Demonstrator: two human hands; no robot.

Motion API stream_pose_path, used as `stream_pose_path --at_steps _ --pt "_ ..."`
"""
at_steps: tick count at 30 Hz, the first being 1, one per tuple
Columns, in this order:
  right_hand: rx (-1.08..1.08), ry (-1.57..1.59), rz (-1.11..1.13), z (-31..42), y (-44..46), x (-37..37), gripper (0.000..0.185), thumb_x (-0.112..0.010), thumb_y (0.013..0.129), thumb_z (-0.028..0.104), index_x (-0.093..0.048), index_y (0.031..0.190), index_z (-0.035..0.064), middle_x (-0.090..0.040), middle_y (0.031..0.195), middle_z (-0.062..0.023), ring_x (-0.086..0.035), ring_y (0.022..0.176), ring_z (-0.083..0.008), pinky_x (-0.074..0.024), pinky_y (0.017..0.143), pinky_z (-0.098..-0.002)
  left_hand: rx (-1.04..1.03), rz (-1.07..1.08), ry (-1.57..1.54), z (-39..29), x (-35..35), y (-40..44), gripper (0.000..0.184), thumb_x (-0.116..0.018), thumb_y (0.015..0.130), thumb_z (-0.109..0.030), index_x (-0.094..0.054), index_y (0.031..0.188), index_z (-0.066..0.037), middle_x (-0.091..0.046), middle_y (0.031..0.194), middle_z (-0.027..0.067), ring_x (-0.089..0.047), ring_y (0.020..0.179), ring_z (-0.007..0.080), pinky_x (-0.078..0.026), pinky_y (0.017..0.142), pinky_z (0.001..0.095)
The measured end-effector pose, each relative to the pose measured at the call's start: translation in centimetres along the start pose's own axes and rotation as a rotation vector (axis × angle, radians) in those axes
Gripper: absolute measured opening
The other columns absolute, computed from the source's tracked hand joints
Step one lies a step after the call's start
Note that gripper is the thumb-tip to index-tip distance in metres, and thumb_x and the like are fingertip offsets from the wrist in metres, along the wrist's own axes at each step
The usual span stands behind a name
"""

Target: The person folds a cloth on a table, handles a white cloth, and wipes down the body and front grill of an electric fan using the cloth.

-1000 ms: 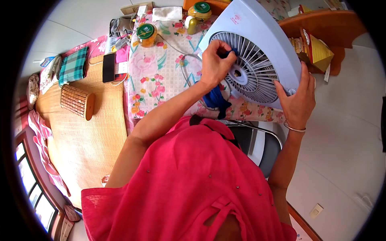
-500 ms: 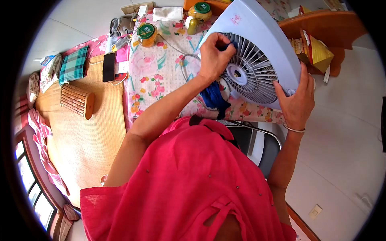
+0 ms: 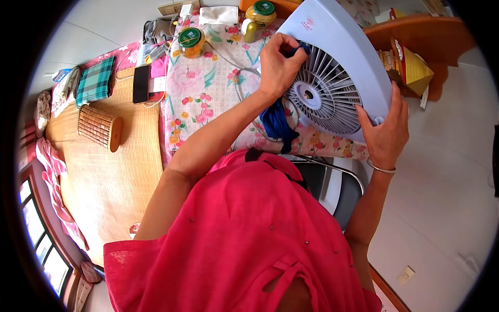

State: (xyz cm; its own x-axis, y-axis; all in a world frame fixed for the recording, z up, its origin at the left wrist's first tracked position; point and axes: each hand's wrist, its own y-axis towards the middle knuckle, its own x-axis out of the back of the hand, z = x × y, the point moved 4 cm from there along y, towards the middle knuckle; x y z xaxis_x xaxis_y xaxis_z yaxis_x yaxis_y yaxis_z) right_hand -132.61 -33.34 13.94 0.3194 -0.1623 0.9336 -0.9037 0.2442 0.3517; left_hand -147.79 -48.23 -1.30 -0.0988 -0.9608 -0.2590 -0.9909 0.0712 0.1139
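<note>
A pale blue box fan (image 3: pixel 345 31) with a round slatted grille stands tilted at the table's edge. My left hand (image 3: pixel 280 65) is closed in a pinch on a dark blue cloth (image 3: pixel 302 49), pressed to the grille's upper left rim. More blue fabric (image 3: pixel 279 124) hangs below my left wrist; my hand hides whether it joins the pinched part. With its fingers curled round the fan's lower right corner, my right hand (image 3: pixel 387 125) grips the housing. The thumb lies on the front face.
A flowered cloth covers the table (image 3: pixel 189 78). On it stand two green-lidded jars (image 3: pixel 191 44), a small green bottle (image 3: pixel 251 32) and a folded white cloth (image 3: pixel 218 15). A chair (image 3: pixel 347 200) is below; a wooden shelf (image 3: pixel 442 36) is right. A phone (image 3: pixel 141 84) lies left.
My left hand has shifted slightly up along the grille's rim with the blue cloth. My right hand keeps its hold on the fan's corner.
</note>
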Motion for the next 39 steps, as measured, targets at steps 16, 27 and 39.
stream_pose_path --at_steps 16,27,39 --pt "-0.020 -0.010 0.004 0.0 0.0 -0.1 0.087 -0.083 0.064 0.035 -0.040 0.137 0.0122 -0.054 0.114 -0.0133 -0.058 0.104 -0.0317 -0.0516 0.083 -0.0426 0.015 0.036 0.026 0.0 0.2 0.1 0.013 -0.067 0.077 -0.005 -0.056 0.082 0.000 -0.059 0.075 0.0019 -0.054 0.068 0.0077 -0.046 0.064 0.0216" --pt "0.065 0.065 0.040 -0.4 0.1 0.3 0.095 -0.086 0.060 0.032 -0.037 0.140 0.0129 -0.053 0.119 -0.0136 -0.057 0.106 -0.0318 -0.0510 0.085 -0.0425 0.028 0.048 -0.058 -0.9 -0.3 -0.9 0.015 -0.067 0.074 -0.006 -0.055 0.080 0.001 -0.057 0.070 0.0027 -0.051 0.064 0.0092 -0.044 0.061 0.0240" --pt "0.001 -0.006 0.024 -0.2 0.0 0.0 0.096 -0.087 0.059 0.033 -0.038 0.139 0.0142 -0.054 0.117 -0.0124 -0.058 0.106 -0.0304 -0.0515 0.085 -0.0415 0.038 0.041 -0.085 -1.2 -0.5 -1.2 0.015 -0.068 0.075 -0.006 -0.056 0.081 0.000 -0.057 0.068 0.0018 -0.051 0.064 0.0082 -0.044 0.060 0.0232"
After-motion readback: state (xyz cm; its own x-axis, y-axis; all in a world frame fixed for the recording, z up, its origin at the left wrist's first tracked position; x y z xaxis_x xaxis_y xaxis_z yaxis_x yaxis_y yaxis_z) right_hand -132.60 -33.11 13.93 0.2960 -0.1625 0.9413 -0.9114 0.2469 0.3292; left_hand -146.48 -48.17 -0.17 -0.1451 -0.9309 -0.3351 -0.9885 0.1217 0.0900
